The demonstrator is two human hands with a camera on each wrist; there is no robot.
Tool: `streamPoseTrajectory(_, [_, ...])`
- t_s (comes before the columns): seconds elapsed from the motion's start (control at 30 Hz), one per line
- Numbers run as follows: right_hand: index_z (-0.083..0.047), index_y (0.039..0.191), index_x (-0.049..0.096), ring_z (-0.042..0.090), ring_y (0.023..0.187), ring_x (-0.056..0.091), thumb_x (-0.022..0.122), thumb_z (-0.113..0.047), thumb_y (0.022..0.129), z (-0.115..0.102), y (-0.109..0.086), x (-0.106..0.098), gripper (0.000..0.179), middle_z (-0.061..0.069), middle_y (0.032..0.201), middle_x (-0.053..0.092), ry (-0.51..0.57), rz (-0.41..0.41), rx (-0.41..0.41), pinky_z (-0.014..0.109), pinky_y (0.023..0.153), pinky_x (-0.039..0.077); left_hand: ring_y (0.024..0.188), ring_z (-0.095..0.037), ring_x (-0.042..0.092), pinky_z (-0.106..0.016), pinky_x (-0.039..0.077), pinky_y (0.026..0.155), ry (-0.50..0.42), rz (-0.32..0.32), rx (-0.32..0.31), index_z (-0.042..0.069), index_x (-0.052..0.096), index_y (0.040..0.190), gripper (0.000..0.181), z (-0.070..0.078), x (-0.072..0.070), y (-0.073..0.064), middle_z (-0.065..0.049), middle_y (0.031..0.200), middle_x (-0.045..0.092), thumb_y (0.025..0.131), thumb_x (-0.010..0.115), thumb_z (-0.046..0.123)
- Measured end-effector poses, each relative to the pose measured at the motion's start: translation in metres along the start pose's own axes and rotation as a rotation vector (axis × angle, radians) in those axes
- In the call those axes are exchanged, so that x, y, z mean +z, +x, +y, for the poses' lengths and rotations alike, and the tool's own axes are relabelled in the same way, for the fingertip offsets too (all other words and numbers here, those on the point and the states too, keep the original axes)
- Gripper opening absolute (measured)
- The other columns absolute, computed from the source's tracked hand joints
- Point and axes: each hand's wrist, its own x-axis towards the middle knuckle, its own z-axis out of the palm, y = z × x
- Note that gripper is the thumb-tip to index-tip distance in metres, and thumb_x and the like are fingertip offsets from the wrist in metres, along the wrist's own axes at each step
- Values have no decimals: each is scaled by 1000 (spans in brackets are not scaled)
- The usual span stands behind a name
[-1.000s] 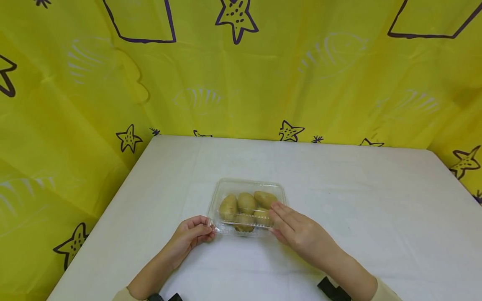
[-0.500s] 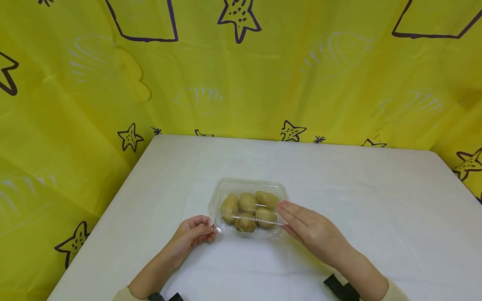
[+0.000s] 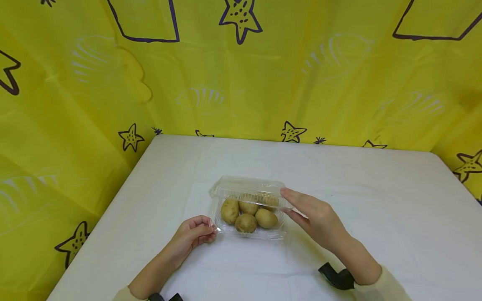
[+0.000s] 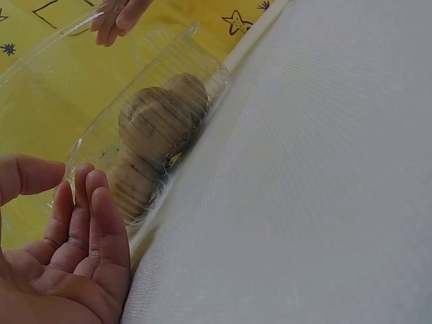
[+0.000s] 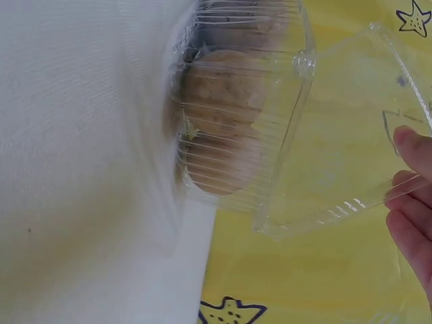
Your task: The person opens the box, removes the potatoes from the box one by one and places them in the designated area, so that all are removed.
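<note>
A clear plastic clamshell container [image 3: 226, 229] stands on the white table, with several brown potatoes [image 3: 246, 223] inside. Its hinged lid [image 3: 241, 186] is tilted up, so the front potatoes show uncovered while the rear ones lie behind it. My left hand [image 3: 190, 234] pinches the container's front left corner between thumb and fingers, as the left wrist view also shows. At the lid's right side, my right hand [image 3: 314, 211] holds its edge; in the right wrist view the thumb [image 5: 410, 145] is on one side of that edge and the fingers on the other.
The white tablecloth [image 3: 357, 200] spreads around the container. A yellow curtain [image 3: 256, 83] with star and fish drawings hangs behind the table and along its left and right sides. Dark straps [image 3: 339, 278] are on the wrists.
The lid has swung up and back from low over the potatoes, uncovering the front ones. My right hand has risen with it and shifted slightly right. My left hand has stayed at the corner.
</note>
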Motion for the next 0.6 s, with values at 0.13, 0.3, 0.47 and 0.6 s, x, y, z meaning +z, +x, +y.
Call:
streamPoseTrajectory(0.13, [2, 112, 63, 29, 93, 63, 48, -37, 93, 6, -3, 5, 46, 15, 107, 64, 48, -39, 130, 20, 86, 44, 80, -14, 60, -26, 50, 74, -2, -3, 9, 2, 53, 89, 4, 1, 0, 0, -6, 86, 61, 89, 54, 6])
streamPoseTrajectory(0.3, [1, 113, 63, 29, 93, 63, 47, -41, 93, 14, -6, 12, 49, 15, 107, 64, 77, -20, 199, 15, 87, 41, 80, -13, 59, -25, 50, 74, -3, -7, 12, 3, 53, 87, 5, 2, 0, 1, -6, 85, 60, 89, 54, 7])
streamPoseTrajectory(0.47, [2, 111, 64, 28, 93, 63, 50, -41, 91, 20, -6, 18, 49, 14, 105, 65, 93, 19, 225, 14, 86, 41, 80, -14, 59, -25, 50, 74, -6, -15, 19, 2, 53, 88, 5, 1, -1, 0, -7, 87, 61, 89, 53, 7])
streamPoseTrajectory(0.6, [3, 108, 65, 29, 93, 63, 65, -21, 85, 24, -7, 22, 34, 13, 105, 65, 109, 38, 255, 14, 85, 42, 81, -14, 59, -25, 50, 74, -11, -18, 19, 2, 54, 89, 6, 0, -1, -1, -7, 88, 61, 89, 54, 7])
